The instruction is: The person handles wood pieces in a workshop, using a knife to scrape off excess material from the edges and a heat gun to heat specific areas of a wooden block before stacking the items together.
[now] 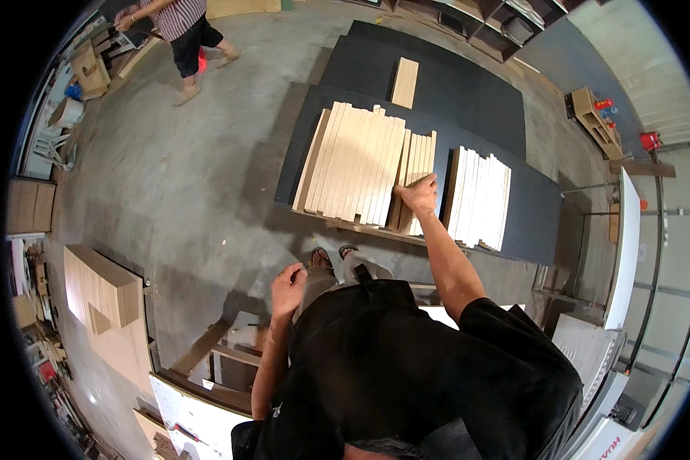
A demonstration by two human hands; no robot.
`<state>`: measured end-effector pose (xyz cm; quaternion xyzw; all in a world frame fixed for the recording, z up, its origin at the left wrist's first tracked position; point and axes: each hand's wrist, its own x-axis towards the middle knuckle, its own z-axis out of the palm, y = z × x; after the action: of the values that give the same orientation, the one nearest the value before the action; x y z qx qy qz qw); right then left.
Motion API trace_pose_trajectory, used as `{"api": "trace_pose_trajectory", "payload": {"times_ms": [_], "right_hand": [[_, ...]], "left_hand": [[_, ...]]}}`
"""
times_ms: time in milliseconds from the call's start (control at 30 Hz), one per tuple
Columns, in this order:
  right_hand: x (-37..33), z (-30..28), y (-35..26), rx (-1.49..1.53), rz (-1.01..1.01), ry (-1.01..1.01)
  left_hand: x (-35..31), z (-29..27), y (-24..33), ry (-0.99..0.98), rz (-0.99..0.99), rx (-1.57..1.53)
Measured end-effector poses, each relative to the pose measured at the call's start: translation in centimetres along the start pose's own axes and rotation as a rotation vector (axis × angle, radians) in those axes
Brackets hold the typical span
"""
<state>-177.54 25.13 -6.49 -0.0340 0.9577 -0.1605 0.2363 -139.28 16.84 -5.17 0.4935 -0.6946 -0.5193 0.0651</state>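
My right hand (pixel 419 196) reaches over the black-topped table and spans a small group of pale wooden strips (pixel 422 149), thumb on the left side and fingers on the right. Left of it lies a wide row of similar wooden strips (pixel 353 161), packed edge to edge with uneven ends. Past a gap to the right is another row of strips (pixel 479 199), looking whiter under the light. My left hand (pixel 288 288) hangs low by my leg, away from the table, its fingers loosely curled with nothing visible in them.
A single short board (pixel 405 83) lies farther back on the black sheets (pixel 468 100). Another person (pixel 188 34) stands at the far left. Stacked wooden panels (pixel 103 291) are at the near left, by a white board with a red-handled tool (pixel 188 433). Shelving (pixel 491 31) lines the back.
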Motion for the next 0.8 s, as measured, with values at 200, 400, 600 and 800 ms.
{"api": "trace_pose_trajectory", "payload": {"times_ms": [200,400,600,800], "right_hand": [[0.0,-1.0,-1.7,-0.032,0.076,-0.081],[0.6,-1.5,1.4,-0.104,0.051,-0.048],[-0.4,-0.1,-0.4,-0.296,0.036,0.074],[2.9,-2.9,11.1,0.788,-0.189,-0.271]], "left_hand": [[-1.1,2.5,1.5,0.086,-0.028,-0.001],[-2.0,6.6,2.3,0.131,-0.097,-0.064],[-4.9,9.4,1.1,0.213,0.022,-0.046],[-6.6,10.5,3.3,0.231,0.069,0.005]]}}
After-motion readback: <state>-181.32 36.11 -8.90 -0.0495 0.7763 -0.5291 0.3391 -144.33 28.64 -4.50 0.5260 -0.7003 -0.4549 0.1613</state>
